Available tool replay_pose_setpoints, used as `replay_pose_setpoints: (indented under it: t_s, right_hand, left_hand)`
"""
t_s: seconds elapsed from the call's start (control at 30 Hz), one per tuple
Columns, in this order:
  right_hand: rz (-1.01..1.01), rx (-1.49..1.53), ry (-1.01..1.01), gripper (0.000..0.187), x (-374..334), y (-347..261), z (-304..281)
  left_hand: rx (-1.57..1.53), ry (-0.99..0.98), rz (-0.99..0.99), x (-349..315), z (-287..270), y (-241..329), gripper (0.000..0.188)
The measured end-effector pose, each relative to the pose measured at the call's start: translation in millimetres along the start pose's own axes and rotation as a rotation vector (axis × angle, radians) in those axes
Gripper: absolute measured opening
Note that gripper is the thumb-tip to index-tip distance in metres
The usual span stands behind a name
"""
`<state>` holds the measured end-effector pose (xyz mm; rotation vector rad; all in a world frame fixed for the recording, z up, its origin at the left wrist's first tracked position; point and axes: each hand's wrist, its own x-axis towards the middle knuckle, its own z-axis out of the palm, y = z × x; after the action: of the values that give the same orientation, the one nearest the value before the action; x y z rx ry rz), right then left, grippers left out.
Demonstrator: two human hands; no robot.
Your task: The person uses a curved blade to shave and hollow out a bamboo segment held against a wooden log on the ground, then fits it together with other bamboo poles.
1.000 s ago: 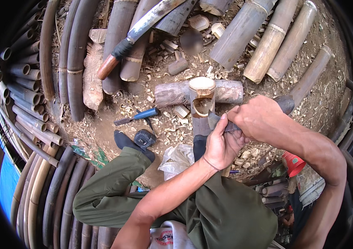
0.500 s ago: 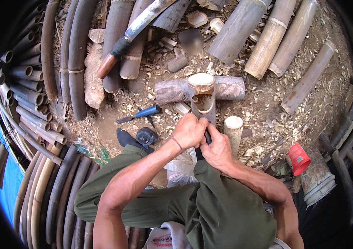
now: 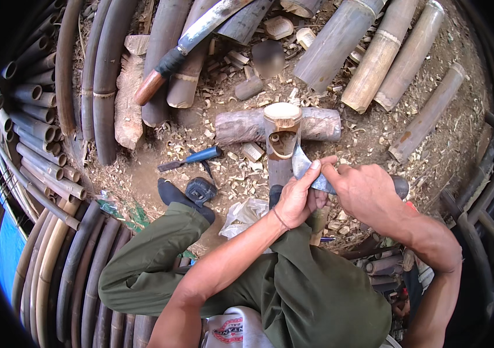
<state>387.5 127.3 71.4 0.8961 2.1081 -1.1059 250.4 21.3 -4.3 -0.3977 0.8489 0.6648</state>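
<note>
My right hand (image 3: 369, 188) is closed around a curved knife (image 3: 322, 184), whose dark handle end sticks out past the fist. My left hand (image 3: 300, 197) pinches the same blade, thumb along its upper face and fingers curled below. The blade's hooked tip points up and left, beside a bamboo tube (image 3: 279, 168) with an opening cut in its side. That tube lies lengthwise ahead of me, its far end resting across a short log (image 3: 240, 126). Beneath my hands shows part of a pale bamboo piece (image 3: 318, 223), mostly hidden.
A blue-handled chisel (image 3: 203, 155) and a tape measure (image 3: 200, 190) lie left. A large wooden-handled blade (image 3: 168, 62) rests on bamboo at the upper left. Thick bamboo lengths (image 3: 380, 66) lie at the far right; many poles (image 3: 73, 272) stack left. Shavings cover the ground.
Both hands have moved right, off the bamboo tube. The curved knife now shows, lying sideways between them. My right forearm has swung outward and hides most of the red cup.
</note>
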Motion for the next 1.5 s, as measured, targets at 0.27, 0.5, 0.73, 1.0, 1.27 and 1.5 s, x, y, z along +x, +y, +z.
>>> replay_pose_setpoints:
  t_s: [0.27, 0.5, 0.73, 1.0, 1.27, 1.5]
  right_hand:
    - [-0.032, 0.295, -0.036, 0.04, 18.2, -2.8, 34.7]
    - [0.034, 0.224, 0.099, 0.038, -6.5, -16.9, 11.2]
    - [-0.084, 0.141, -0.038, 0.035, 17.9, 5.2, -4.3]
    - [0.184, 0.882, 0.021, 0.031, 25.7, -25.9, 53.6]
    - [0.251, 1.294, 0.399, 0.034, 51.5, -72.5, 103.2]
    - [0.317, 1.204, 0.429, 0.042, 54.2, -77.0, 99.5]
  left_hand:
    - [0.186, 0.267, 0.036, -19.2, 1.0, 9.3, 0.042]
    - [0.34, 0.12, 0.115, -26.4, 7.2, 15.8, 0.046]
    - [-0.075, 0.251, -0.053, -10.9, 11.0, 15.0, 0.043]
    - [0.545, 0.454, -0.036, -21.1, -0.6, 45.7, 0.04]
    - [1.359, 0.445, 0.056, -12.2, -26.7, 78.7, 0.051]
    - [1.506, 0.427, 0.153, -9.4, -22.3, 86.3, 0.051]
